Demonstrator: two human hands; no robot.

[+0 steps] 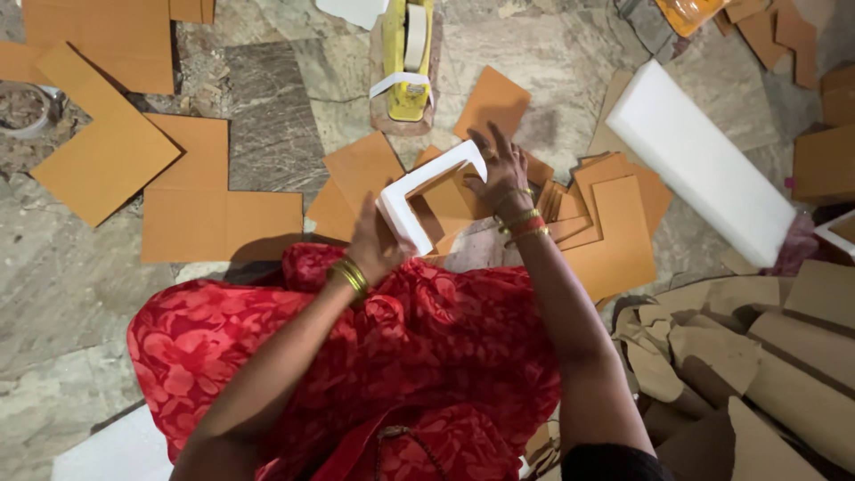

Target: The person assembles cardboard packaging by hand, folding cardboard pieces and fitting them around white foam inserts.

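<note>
Marbled grey stone floor (71, 294) is seen from above, strewn with cut cardboard; a person in a red patterned garment (410, 356) is seated on it.

Far left edge: a roll of tape (22, 107), partly cut off. Beside it, three large orange-brown cardboard sheets (107, 147) are laid flat: one at the top left corner, one turned as a diamond, one L-shaped piece (218, 209) just right of it. Bare floor is left between these and the person.

Top centre: a yellow tape dispenser (408, 53) is set on a small brown pad, white tape hanging at its front.

Centre: a white foam frame (427, 191), angular and open in the middle, is held above a loose pile of smaller cardboard pieces. The left hand (374, 245) is wrapped around its lower left corner, fingers closed on it. The right hand (500, 169) is pressed on its upper right end, fingers spread. Gold bangles are worn on both wrists.

Right of centre: a stack of cardboard rectangles (614, 227) is fanned out, count not clear. A long white foam block (699, 160) is laid diagonally beyond it.

Bottom right corner: crumpled brown paper scraps (757, 356) are heaped, leaving little free floor. More cardboard lies along the top right edge.
</note>
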